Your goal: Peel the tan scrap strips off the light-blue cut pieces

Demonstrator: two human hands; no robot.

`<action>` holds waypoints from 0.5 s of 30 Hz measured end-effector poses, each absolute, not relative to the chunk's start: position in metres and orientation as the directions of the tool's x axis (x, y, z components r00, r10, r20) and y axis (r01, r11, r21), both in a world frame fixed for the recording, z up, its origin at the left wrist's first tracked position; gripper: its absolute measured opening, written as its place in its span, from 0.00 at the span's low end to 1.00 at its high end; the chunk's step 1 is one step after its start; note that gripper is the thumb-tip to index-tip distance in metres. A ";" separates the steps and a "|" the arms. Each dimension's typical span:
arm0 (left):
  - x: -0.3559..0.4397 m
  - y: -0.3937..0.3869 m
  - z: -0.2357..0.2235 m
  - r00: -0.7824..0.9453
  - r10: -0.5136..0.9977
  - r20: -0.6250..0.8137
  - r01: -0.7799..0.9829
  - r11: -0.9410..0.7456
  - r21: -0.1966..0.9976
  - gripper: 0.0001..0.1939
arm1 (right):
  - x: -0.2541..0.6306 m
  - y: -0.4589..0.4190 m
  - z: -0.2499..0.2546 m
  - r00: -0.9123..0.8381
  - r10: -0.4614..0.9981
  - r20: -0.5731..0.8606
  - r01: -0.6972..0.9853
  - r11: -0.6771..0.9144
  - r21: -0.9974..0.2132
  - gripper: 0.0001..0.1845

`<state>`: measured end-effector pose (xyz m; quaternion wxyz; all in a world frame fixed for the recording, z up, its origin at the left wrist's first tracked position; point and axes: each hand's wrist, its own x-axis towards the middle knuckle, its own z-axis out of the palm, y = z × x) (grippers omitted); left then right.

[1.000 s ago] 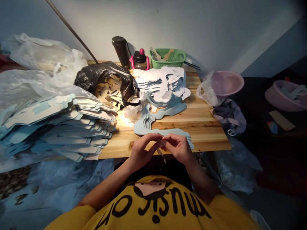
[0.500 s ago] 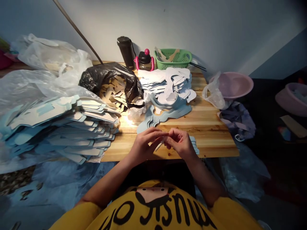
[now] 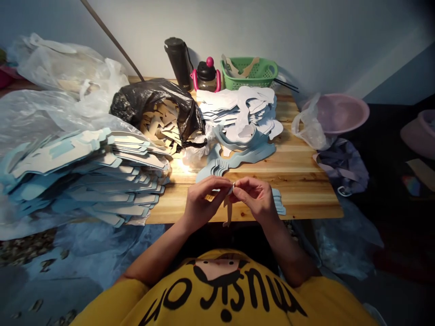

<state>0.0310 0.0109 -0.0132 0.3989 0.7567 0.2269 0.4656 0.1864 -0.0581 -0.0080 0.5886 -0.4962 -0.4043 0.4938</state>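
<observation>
Right at the near edge of the wooden table (image 3: 176, 210): yellow printed tee (image 3: 217, 294) at the bottom of the view, both forearms coming up from it; left hand (image 3: 205, 201) and right hand (image 3: 254, 199) are close together just over the edge, w/ a thin tan card strip (image 3: 228, 210) b/w them; its tip pokes up where the hands meet and the rest hangs down past the edge; left fingertips (image 3: 220, 182) and right fingertips (image 3: 243, 182) are pinched in on the strip from both sides, nearly touching, other fingers loosely curled; can't tell exactly which fingers carry the grip; strip looks v light and thin, prob stiff-ish but easy to crease, so I'd hold it by the flat faces near the tip; small stack of pale blue die-cut card (image 3: 278, 201) sits just right of the right hand; big pile of the same blue card (image 3: 84, 181) fills the left end; curved blue pieces (image 3: 238, 156) lie mid-table, white cutouts (image 3: 238, 113) behind them; black bag of tan scraps (image 3: 152, 102) is by the far edge, along w/ a dark flask (image 3: 178, 56), pink-handled cup (image 3: 205, 77) and green basket (image 3: 248, 74); pink basin (image 3: 340, 113) sits off the far right corner.
</observation>
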 end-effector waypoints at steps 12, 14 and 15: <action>0.021 0.009 -0.007 0.534 0.607 0.588 0.033 -0.710 0.703 0.13 | 0.180 -0.062 -0.008 0.227 0.972 0.059 -0.006 0.062 -0.998 0.09; 0.020 0.011 -0.007 0.558 0.575 0.598 0.021 -0.730 0.683 0.15 | 0.181 -0.061 -0.008 0.215 0.974 0.071 -0.005 0.074 -0.997 0.09; 0.020 0.012 -0.007 0.563 0.567 0.601 0.011 -0.732 0.681 0.15 | 0.181 -0.061 -0.008 0.211 0.974 0.077 -0.002 0.079 -0.997 0.09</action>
